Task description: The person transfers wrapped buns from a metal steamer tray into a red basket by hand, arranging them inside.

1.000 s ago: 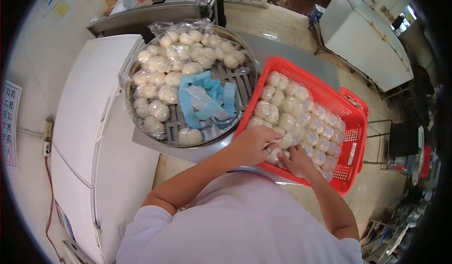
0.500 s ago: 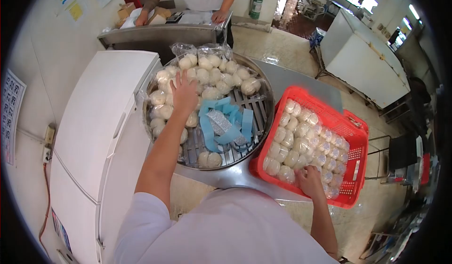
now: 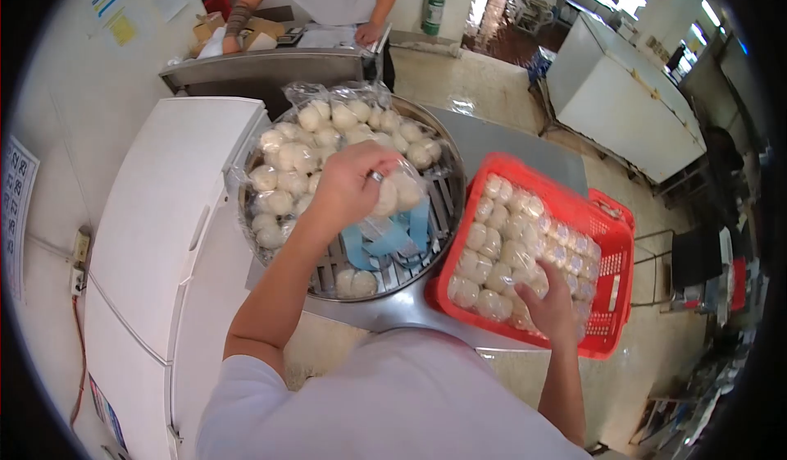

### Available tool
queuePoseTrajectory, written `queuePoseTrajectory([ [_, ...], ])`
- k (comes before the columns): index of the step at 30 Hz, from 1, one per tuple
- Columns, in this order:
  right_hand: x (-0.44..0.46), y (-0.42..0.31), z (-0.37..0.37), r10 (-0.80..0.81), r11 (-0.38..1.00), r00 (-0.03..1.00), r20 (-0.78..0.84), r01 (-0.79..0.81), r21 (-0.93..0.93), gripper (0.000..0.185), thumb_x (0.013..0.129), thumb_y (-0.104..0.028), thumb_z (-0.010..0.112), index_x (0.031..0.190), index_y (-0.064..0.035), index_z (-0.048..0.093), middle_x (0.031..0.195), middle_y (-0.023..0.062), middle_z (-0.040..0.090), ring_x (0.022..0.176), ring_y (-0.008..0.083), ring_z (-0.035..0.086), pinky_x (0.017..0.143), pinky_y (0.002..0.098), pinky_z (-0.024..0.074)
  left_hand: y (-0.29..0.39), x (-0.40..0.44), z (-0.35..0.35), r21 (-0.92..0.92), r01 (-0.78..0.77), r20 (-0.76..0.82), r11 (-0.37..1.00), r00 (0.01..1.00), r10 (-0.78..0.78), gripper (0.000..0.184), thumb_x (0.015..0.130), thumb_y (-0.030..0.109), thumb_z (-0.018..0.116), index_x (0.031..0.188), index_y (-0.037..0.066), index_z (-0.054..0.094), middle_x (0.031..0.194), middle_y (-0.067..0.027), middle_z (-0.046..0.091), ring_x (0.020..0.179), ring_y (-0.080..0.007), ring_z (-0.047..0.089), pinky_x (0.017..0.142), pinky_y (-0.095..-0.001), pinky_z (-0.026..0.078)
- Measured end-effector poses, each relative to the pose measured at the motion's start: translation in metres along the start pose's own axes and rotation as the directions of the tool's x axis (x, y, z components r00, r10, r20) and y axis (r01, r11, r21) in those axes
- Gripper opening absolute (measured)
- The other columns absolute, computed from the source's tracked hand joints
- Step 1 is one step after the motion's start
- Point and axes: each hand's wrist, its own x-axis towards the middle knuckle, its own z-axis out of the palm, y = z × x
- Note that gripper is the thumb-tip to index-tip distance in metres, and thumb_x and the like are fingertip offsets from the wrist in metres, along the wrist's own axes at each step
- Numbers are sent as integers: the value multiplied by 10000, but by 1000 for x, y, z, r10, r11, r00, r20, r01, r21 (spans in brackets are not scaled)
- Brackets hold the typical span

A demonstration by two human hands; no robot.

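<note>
My left hand point(image 3: 354, 183) is closed on the top of a clear plastic bag of white buns point(image 3: 400, 191), lifted above the round metal tray. More bagged round white buns point(image 3: 287, 155) crowd the left and far side of this slatted tray point(image 3: 379, 289). Light blue strips point(image 3: 385, 243) lie in its middle, partly covered by the raised bag. Over the red plastic basket point(image 3: 484, 316), my right hand point(image 3: 551, 300) has its thumb and fingers apart, near the packed rows of bagged buns point(image 3: 512, 255). Whether it touches them is hard to tell.
Tray and basket rest on a metal table point(image 3: 525, 148). A white fridge-like cabinet point(image 3: 164, 214) stands at my left. Beyond the tray, another person point(image 3: 328, 1) stands behind a metal counter point(image 3: 262, 68). A white chest point(image 3: 619, 95) is at the far right.
My left hand has risen off the tray's buns and come right and nearer, now carrying a bag. My right hand has opened and shifted slightly up over the basket.
</note>
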Motion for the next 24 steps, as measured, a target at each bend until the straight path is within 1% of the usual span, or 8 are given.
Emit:
queuePoseTrajectory([
  [4, 22, -83, -10, -493, 853, 865, -89, 501, 146, 635, 802, -180, 871, 1360, 1, 629, 1338, 222, 666, 1262, 378, 630, 1086, 458, 482, 83, 7, 38, -161, -130, 211, 978, 964, 162, 273, 808, -96, 633, 1013, 41, 750, 842, -121, 670, 783, -294, 665, 699, -350, 537],
  [7, 41, -87, -6, -573, 802, 808, 137, 518, 297, 424, 835, -98, 839, 1230, -6, 713, 1161, 160, 746, 1028, 249, 719, 893, 375, 556, 118, -1, 78, -329, -147, 308, 933, 917, 253, 248, 867, -14, 696, 1103, 54, 731, 968, -107, 683, 909, -253, 675, 801, -343, 539],
  [11, 42, -58, -8, -275, 825, 960, 50, 209, 525, 164, 965, -141, 730, 1028, 8, 762, 921, 93, 756, 846, 162, 685, 794, 345, 548, 121, -36, 143, -642, 382, 338, 664, 919, -202, 860, 807, 162, 919, 1512, 51, 441, 1440, -128, 535, 1342, -244, 533, 1098, -359, 461],
  [14, 40, -44, -18, -50, 823, 998, 37, 20, 568, 222, 1036, -176, 653, 994, 11, 766, 879, 85, 741, 829, 147, 666, 804, 329, 543, 147, -72, 184, -634, 454, 448, 626, 876, -181, 1042, 713, 216, 993, 1542, 27, 390, 1468, -148, 520, 1380, -253, 505, 1115, -378, 453],
  [15, 41, -36, -21, -20, 851, 999, 48, -8, 526, 241, 1050, -189, 637, 1005, 11, 764, 919, 91, 738, 853, 152, 668, 813, 330, 544, 166, -74, 182, -406, 446, 429, 798, 863, -265, 1035, 696, 205, 999, 1516, 4, 400, 1483, -166, 499, 1319, -254, 557, 1077, -377, 486],
  [19, 26, 0, -34, -263, 769, 960, -92, 266, 581, 236, 978, -209, 736, 1083, 3, 741, 1110, 144, 701, 967, 240, 681, 868, 364, 561, 153, -72, 222, -441, 604, 550, 664, 766, -333, 674, 849, 188, 845, 1411, 24, 510, 1294, -122, 640, 1103, -237, 676, 935, -342, 567],
  [22, 5, 6, -70, -664, 748, 745, -62, 661, -58, 437, 846, -207, 849, 1200, -3, 694, 1218, 183, 650, 1038, 361, 665, 929, 416, 564, 160, -55, 248, -528, 827, 809, -194, 421, -410, 463, 984, 301, 690, 1346, 34, 578, 1212, -98, 687, 1130, -232, 673, 937, -335, 567],
  [24, 0, 35, -91, -522, 851, 853, -14, 520, -68, 645, 742, -219, 910, 1294, -12, 649, 1173, 197, 677, 1049, 425, 657, 977, 456, 549, 161, -41, 256, -275, 961, 940, -29, 262, -219, 474, 1060, 409, 562, 1346, 35, 616, 1255, -117, 670, 1184, -231, 650, 885, -328, 587],
])
